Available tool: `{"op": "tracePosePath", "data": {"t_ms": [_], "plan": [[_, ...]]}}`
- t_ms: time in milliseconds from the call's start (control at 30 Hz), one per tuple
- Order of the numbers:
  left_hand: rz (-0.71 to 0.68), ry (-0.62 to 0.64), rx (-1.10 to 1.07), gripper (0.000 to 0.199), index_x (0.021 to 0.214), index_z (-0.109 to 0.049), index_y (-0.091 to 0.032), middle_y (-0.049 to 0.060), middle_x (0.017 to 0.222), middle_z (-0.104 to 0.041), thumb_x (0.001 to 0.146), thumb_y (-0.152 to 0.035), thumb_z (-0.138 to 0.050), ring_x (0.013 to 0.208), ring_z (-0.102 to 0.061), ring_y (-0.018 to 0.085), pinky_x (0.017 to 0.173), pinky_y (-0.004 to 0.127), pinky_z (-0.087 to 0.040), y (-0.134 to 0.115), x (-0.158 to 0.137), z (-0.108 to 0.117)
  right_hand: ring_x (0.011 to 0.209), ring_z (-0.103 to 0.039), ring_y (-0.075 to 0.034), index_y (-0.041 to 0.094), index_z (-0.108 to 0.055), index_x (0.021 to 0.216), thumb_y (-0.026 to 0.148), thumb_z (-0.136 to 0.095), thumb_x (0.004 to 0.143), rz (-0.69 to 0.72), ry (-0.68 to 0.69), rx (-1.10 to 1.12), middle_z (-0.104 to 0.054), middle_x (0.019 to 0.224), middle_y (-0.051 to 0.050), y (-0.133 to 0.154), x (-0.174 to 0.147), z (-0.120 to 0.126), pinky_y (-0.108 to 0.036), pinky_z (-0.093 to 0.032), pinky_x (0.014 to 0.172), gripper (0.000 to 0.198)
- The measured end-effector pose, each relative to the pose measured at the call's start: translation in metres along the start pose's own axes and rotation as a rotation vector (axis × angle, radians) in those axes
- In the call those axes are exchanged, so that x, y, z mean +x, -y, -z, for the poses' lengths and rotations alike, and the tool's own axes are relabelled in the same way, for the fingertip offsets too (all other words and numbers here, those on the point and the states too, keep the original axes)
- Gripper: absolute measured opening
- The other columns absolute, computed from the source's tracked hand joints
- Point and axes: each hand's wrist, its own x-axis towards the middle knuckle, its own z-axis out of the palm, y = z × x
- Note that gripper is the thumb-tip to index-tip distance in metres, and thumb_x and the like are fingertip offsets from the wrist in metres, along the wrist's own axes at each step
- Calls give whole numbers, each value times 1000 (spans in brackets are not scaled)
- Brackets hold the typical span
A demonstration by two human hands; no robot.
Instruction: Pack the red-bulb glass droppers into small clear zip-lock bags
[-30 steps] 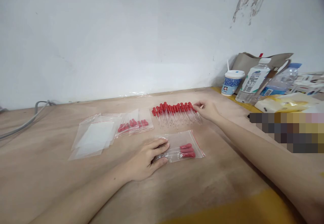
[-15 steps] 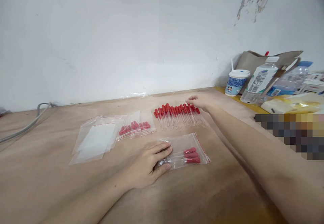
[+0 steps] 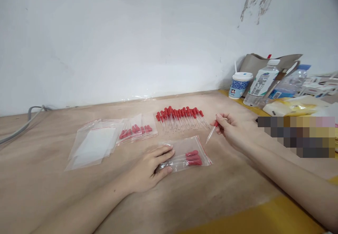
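My left hand (image 3: 154,167) lies with fingers spread on the left end of a clear zip bag (image 3: 178,147). Inside that bag are three droppers with red rubber bulbs (image 3: 194,157), their tubes pointing left under my fingers. Off to the right, my right hand (image 3: 224,124) pinches a single dropper (image 3: 211,134) by its red bulb, its clear tube slanting down and left. Between that hand and the filled bags, a row of loose droppers (image 3: 179,113) lies side by side, bulbs toward the wall.
Flat zip bags (image 3: 92,144) are stacked at the left, beside bags holding red-bulbed droppers (image 3: 136,129). A grey cable (image 3: 26,130) runs along the far left. At the back right stand a paper cup (image 3: 240,86), a plastic bottle (image 3: 264,82) and a blue-capped bottle (image 3: 293,82).
My right hand has drawn back from the dropper row toward me and to the right, taking one dropper with it. My left hand stays on the bag. The view has shifted slightly.
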Motion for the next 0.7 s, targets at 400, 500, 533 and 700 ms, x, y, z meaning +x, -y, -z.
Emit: {"op": "tracePosePath", "data": {"t_ms": [400, 500, 533, 700], "plan": [[-9, -45, -45, 49, 136, -31, -26, 5, 138, -39, 90, -37, -43, 125, -38, 23, 103, 44, -33, -1, 0, -1, 67, -61, -15, 23, -44, 79, 40, -63, 70, -269, 227, 188, -62, 78, -2, -14, -23, -6, -32, -50, 67, 27], [-11, -41, -45, 50, 137, -30, -26, 5, 138, -39, 90, -37, -43, 125, -38, 23, 103, 43, -32, -1, 0, -1, 68, -60, -13, 20, -50, 78, 36, -70, 65, -361, 436, 111, -62, 76, -2, -11, -22, 1, -29, -49, 66, 29], [-11, -37, -41, 49, 137, -31, -26, 5, 137, -40, 90, -36, -43, 125, -38, 22, 103, 43, -32, -2, 0, -1, 65, -58, -11, 19, -52, 78, 36, -71, 64, -355, 490, 43, -62, 73, -1, -10, -21, 3, -27, -48, 63, 29], [4, -18, -9, 48, 135, -34, -25, 5, 137, -40, 90, -37, -42, 125, -38, 22, 103, 42, -32, -3, 0, 0, 55, -49, -7, 16, -59, 78, 38, -70, 64, -208, 614, -224, -56, 63, 3, -5, -20, 5, -22, -40, 53, 28]]}}
